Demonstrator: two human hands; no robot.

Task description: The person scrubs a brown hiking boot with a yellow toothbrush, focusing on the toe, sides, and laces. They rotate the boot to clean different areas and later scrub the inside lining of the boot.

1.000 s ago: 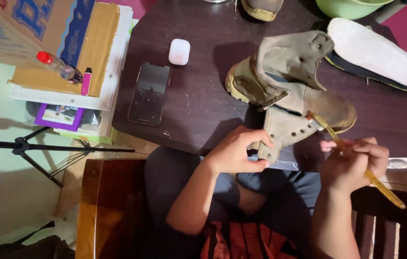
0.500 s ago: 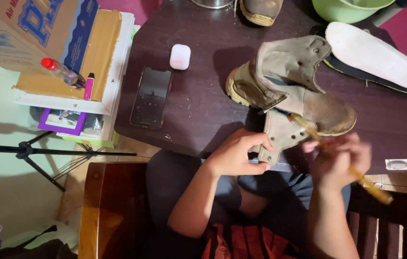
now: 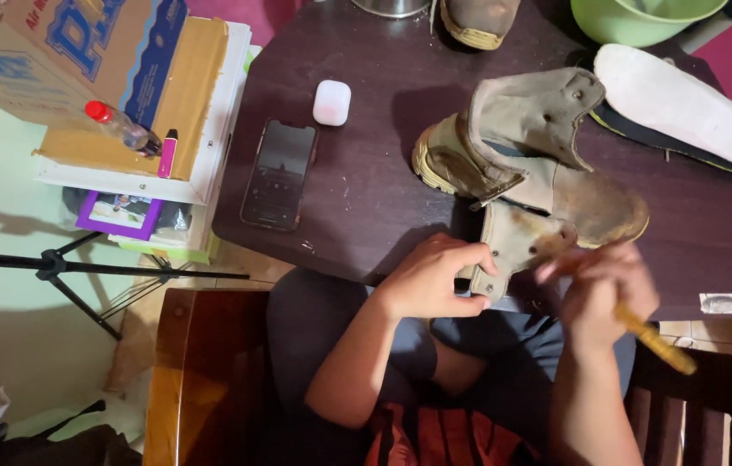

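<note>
boot (image 3: 547, 185): worn olive-tan, dirty, lying on its side at the dark table's near edge, yellowish sole edge to the left, upper flap folded open, lower flap pinched at table edge | brush (image 3: 655, 338): yellow handle, slanted, blurred, head near boot flap

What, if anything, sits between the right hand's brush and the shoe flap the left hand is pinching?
Nothing visible. The left hand pinches the flap of the shoe at the table edge; the right hand, blurred, holds the yellow-handled brush right beside it.
</note>
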